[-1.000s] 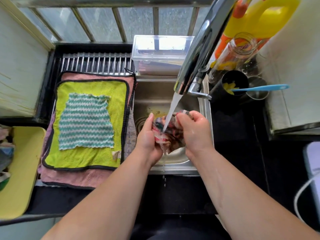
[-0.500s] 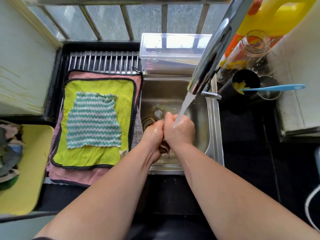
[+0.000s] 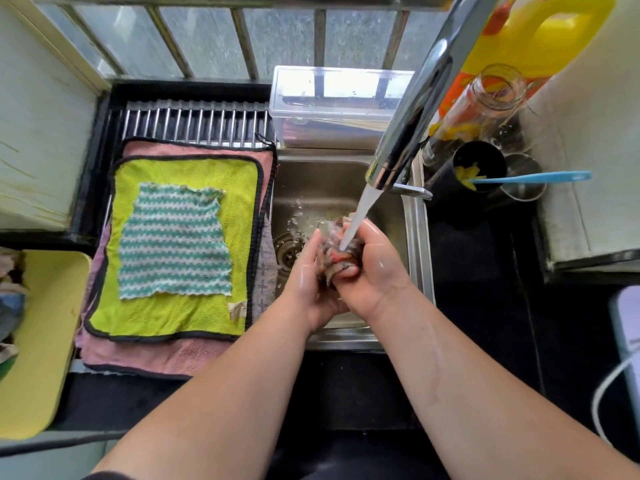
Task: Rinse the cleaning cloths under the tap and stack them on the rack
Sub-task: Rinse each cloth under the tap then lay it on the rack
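Over the steel sink (image 3: 417,237), my left hand (image 3: 306,271) and my right hand (image 3: 372,265) both grip a bunched, multicoloured wet cloth (image 3: 337,259). Water from the chrome tap (image 3: 412,109) falls onto the cloth between my hands. On the metal rack (image 3: 194,121) to the left lies a stack: a pink cloth (image 3: 166,355) at the bottom, a lime-green cloth (image 3: 180,315) on it, and a teal-and-white striped cloth (image 3: 173,240) on top. A grey cloth (image 3: 264,275) hangs at the stack's right edge.
A yellow tray (image 3: 41,341) with more cloths (image 3: 10,299) sits at the far left. A clear plastic box (image 3: 332,105) stands behind the sink. A glass jar (image 3: 481,102), yellow jug (image 3: 540,32), black cup (image 3: 479,168) and blue brush (image 3: 533,177) crowd the right.
My hands opened from a tight squeeze and shifted up under the stream, so the cloth shows between them again. The view moved slightly.
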